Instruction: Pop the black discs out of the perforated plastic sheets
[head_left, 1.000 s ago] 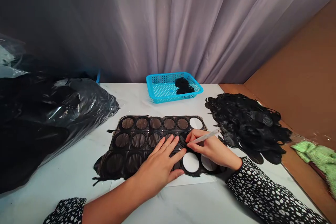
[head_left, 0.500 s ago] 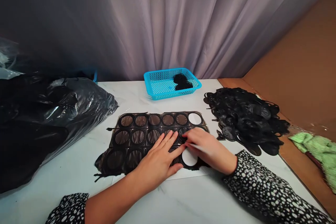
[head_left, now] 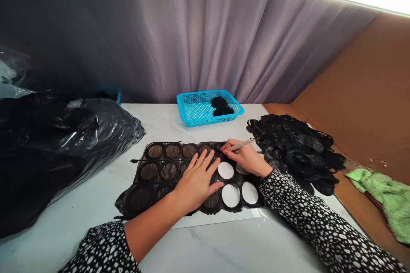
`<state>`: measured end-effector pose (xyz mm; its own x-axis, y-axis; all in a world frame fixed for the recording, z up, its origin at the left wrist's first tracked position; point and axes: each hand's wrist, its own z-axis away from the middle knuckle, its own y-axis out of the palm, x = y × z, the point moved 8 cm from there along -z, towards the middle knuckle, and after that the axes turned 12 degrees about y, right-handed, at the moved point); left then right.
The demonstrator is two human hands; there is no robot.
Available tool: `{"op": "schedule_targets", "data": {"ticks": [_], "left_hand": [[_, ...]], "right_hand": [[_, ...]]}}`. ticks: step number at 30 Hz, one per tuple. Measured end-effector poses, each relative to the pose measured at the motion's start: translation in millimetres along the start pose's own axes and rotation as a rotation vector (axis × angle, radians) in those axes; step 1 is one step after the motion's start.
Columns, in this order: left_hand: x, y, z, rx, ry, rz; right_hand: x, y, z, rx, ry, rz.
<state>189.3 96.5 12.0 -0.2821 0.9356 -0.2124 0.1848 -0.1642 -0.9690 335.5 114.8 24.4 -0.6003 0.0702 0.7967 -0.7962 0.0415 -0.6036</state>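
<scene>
A black sheet [head_left: 160, 179] with rows of round outlines lies on the table; several circles at its right side show white, the others are filled with dark film. My left hand [head_left: 195, 183] rests flat on the sheet, fingers spread. My right hand [head_left: 245, 156] grips a slim, pale pen-like tool [head_left: 240, 145], its tip hidden under the fingers at a circle in the top row, toward the right. I cannot make out the kind of tip. A white board [head_left: 221, 218] shows beneath the sheet's front edge.
A blue basket [head_left: 188, 123] holding black pieces stands at the back. To the right lies a heap of black cut pieces [head_left: 297, 149], with a green cloth [head_left: 384, 196] beyond it. A large black plastic bag [head_left: 64, 149] fills the left. A grey curtain [head_left: 218, 30] hangs behind.
My right hand has moved up the sheet with the tool, from the middle row to the top row. A circle in the middle row now shows white. My left hand stays on the sheet.
</scene>
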Motion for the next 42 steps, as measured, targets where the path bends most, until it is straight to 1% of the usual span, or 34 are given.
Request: {"op": "schedule_targets", "data": {"ticks": [2,4,7,12,17,19,21,24,25,26,27,29,30,31,32,33,34,35,38,40,42], "left_hand": [[4.7,5.4,1.8,0.015,-0.024,0.014],[6.1,7.7,4.8,0.022,-0.04,0.028],[5.5,7.6,7.1,0.026,-0.051,0.046],[4.8,7.5,6.3,0.042,-0.061,0.063],[5.1,7.4,6.6,0.055,-0.074,0.072],[5.4,7.0,6.9,0.052,-0.076,0.073],[5.5,6.6,6.9,0.041,-0.072,0.075],[5.3,6.6,6.2,0.02,-0.067,0.079],[4.9,7.1,5.8,0.019,-0.066,0.079],[4.4,7.6,5.4,0.021,-0.065,0.078],[4.0,7.9,5.2,0.025,-0.064,0.075],[3.3,7.1,6.1,0.029,-0.058,0.07],[3.6,5.2,7.7,0.024,-0.052,0.066],[4.5,2.2,10.4,0.011,-0.047,0.06],[6.6,-1.8,14.3,-0.01,-0.046,0.051],[9.7,-6.2,19.6,-0.034,-0.051,0.037],[13.6,-10.1,25.8,-0.054,-0.062,0.02],[17.7,-12.7,32.5,-0.062,-0.074,0.004],[25.7,-12.1,50.8,-0.038,-0.087,-0.023],[26.5,-8.7,58.5,-0.022,-0.086,-0.018],[25.9,-6.0,62.5,-0.02,-0.096,-0.007]], "right_hand": [[-4.6,6.1,-0.2,0.063,0.031,-0.052],[-9.2,5.9,-1.1,0.099,0.054,-0.075],[-11.1,3.3,-2.7,0.109,0.05,-0.081],[-9.7,5.5,-4.5,0.13,0.056,-0.088],[-6.3,3.5,-6.5,0.129,0.029,-0.038],[-3.0,5.2,-4.4,0.11,0.001,0.0],[3.7,10.0,1.6,0.072,-0.067,0.067],[14.2,18.6,13.1,0.001,-0.229,0.287],[14.2,16.8,14.1,-0.039,-0.26,0.368],[11.2,9.1,12.1,-0.103,-0.254,0.433],[5.6,-5.1,7.4,-0.193,-0.208,0.476],[-9.0,-47.2,-4.7,-0.429,-0.039,0.509],[-14.7,-66.9,-10.1,-0.524,0.046,0.523],[-16.5,-80.8,-15.3,-0.581,0.097,0.537],[-14.9,-88.0,-20.2,-0.601,0.121,0.54],[-9.4,-87.1,-24.5,-0.581,0.11,0.531],[-1.2,-78.7,-27.6,-0.531,0.075,0.505],[8.6,-63.9,-28.9,-0.455,0.026,0.46],[35.6,-4.0,-21.4,-0.192,-0.102,0.258],[43.2,28.5,-13.5,-0.059,-0.129,0.138],[41.5,46.0,-9.3,0.018,-0.113,0.058]]}}
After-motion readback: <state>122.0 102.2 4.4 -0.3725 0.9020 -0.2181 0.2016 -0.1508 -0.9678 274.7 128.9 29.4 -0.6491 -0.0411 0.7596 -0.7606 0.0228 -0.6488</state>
